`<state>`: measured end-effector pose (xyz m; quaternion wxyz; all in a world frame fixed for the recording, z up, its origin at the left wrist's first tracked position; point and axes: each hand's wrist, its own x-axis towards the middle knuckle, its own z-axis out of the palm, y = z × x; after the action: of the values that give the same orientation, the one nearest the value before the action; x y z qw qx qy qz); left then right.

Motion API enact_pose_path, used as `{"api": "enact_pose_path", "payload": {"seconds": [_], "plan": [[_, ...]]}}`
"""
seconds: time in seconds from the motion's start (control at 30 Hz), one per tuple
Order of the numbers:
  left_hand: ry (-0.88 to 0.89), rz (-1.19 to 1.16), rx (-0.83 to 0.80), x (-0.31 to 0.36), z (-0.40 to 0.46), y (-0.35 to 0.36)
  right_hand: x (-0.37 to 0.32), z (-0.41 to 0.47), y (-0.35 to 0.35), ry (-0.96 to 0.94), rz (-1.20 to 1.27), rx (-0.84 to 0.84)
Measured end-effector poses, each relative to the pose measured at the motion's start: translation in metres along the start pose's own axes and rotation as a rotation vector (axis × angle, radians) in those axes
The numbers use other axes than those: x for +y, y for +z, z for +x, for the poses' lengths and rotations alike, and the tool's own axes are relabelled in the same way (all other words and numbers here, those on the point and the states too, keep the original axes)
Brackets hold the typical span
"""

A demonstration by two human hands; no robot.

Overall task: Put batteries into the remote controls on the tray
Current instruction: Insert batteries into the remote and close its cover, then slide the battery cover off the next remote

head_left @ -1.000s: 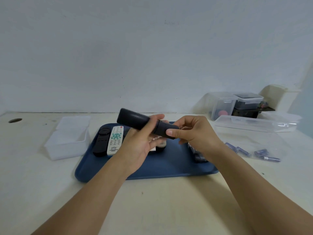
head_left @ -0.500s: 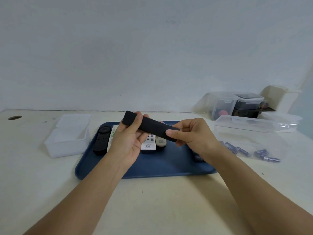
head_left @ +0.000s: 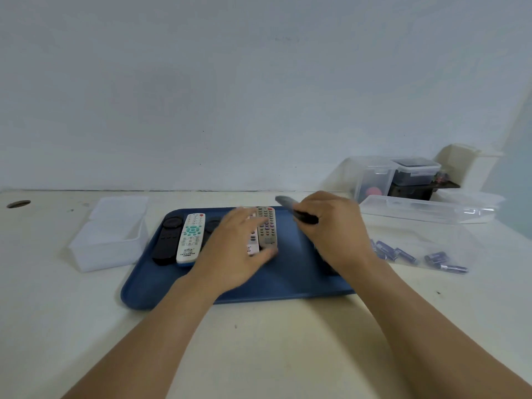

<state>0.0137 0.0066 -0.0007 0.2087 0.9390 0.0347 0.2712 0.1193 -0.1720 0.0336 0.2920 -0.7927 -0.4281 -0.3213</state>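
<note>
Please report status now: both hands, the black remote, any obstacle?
Right hand grips black remote. Left hand open above remotes on tray, holding nothing. Batteries lie right of tray. No obstacle seen.

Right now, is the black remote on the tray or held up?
Held up: the right hand grips the black remote above the tray.

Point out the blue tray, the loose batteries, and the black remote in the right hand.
blue tray (head_left: 276, 286): head view, bare floor near its front rim.
batteries (head_left: 404, 254): head view, one cell in the loose group right of the tray.
black remote (head_left: 288, 203): head view, blurred end sticking out of the right hand (head_left: 331, 226).
</note>
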Motion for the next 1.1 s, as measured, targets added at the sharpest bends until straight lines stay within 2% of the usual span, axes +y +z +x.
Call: {"api": "enact_pose_path", "payload": {"seconds": [0.1, 0.3, 0.4, 0.53, 0.67, 0.77, 0.87, 0.97, 1.1], "plan": [[0.029, 0.102, -0.178, -0.002, -0.005, 0.008, 0.003, 0.0, 0.009, 0.025, -0.114, -0.17], [0.005, 0.087, -0.192, -0.004, -0.004, 0.005, 0.006, 0.002, 0.012, 0.063, -0.129, -0.6], [-0.003, 0.094, -0.198, -0.005, -0.003, 0.005, 0.008, 0.001, 0.011, 0.121, -0.074, -0.701], [-0.02, 0.085, -0.2, -0.006, -0.003, 0.006, 0.006, 0.001, 0.005, 0.203, 0.033, -0.727], [-0.048, 0.103, -0.21, -0.005, -0.003, 0.005, 0.005, 0.0, 0.003, 0.176, -0.022, -0.686], [-0.061, 0.115, -0.215, -0.004, -0.003, 0.005, -0.003, -0.002, 0.003, 0.131, 0.014, -0.555], [-0.024, 0.174, -0.155, -0.009, -0.001, 0.007, -0.017, -0.004, 0.015, 0.15, 0.028, -0.426], [-0.037, 0.279, -0.166, -0.012, 0.0, 0.003, -0.031, -0.003, 0.036, 0.219, -0.06, -0.471], [-0.055, 0.243, -0.163, -0.01, -0.001, -0.002, -0.038, 0.004, 0.049, 0.313, -0.081, -0.508]]}}
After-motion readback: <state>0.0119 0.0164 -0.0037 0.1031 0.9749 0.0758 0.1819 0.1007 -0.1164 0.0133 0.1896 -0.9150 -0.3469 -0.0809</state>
